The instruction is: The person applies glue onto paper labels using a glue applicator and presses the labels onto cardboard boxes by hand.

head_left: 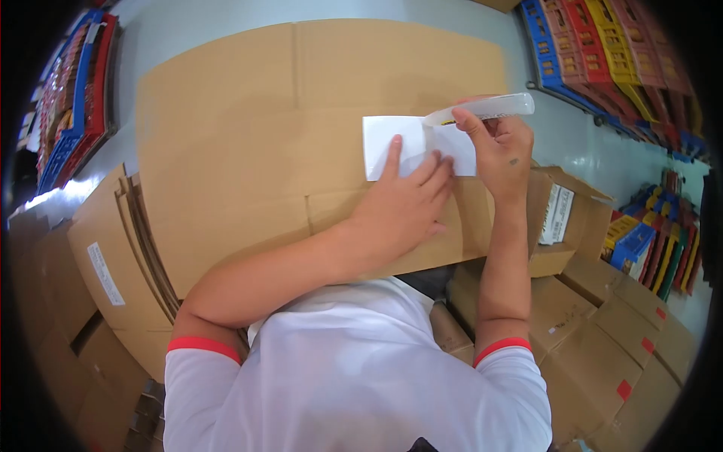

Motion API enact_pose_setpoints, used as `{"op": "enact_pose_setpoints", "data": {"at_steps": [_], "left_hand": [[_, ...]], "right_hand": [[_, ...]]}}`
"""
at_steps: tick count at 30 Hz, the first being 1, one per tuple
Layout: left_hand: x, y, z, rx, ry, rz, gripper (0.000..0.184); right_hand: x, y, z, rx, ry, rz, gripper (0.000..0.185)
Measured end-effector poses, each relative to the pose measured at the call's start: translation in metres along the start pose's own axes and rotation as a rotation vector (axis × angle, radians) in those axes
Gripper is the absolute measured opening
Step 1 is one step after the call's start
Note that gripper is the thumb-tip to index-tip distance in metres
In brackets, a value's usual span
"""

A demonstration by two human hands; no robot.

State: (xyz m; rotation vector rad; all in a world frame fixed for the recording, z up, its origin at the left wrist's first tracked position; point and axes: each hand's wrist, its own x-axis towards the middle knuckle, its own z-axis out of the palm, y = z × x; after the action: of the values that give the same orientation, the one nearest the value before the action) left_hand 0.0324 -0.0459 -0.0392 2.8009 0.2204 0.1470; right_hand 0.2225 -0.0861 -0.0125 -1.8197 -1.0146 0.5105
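Observation:
My left hand lies on a white sheet of paper, fingers spread, the index finger pressing near the sheet's left half. In my right hand is a slim translucent bottle, held almost level, its narrow end pointing left over the top edge of the paper. A greyish strip runs down the sheet below that end; I cannot tell whether it is liquid or a fold. Beneath the paper is a large flat cardboard sheet with crease lines and a slit.
Flattened cartons with a label lean at the left. An open cardboard box stands at the right, above closed cartons. Coloured plastic crates are stacked at upper left and upper right.

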Motion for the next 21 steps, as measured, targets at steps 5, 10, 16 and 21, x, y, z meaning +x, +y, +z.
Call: {"op": "enact_pose_setpoints", "data": {"at_steps": [5,10,16,21], "left_hand": [[0.001,0.0,0.001,-0.03,0.046,-0.005,0.071],[0.004,0.0,-0.002,-0.023,0.027,-0.002,0.07],[0.004,0.002,-0.005,-0.014,0.023,-0.005,0.069],[0.006,0.001,-0.005,-0.018,0.013,-0.015,0.07]], "right_hand": [[-0.006,0.025,-0.039,-0.021,0.158,0.051,0.019],[-0.01,0.032,-0.054,0.002,0.221,0.101,0.019],[-0.017,0.022,-0.059,0.1,0.243,0.083,0.018],[-0.015,0.021,-0.048,-0.041,0.178,0.027,0.017]]}}
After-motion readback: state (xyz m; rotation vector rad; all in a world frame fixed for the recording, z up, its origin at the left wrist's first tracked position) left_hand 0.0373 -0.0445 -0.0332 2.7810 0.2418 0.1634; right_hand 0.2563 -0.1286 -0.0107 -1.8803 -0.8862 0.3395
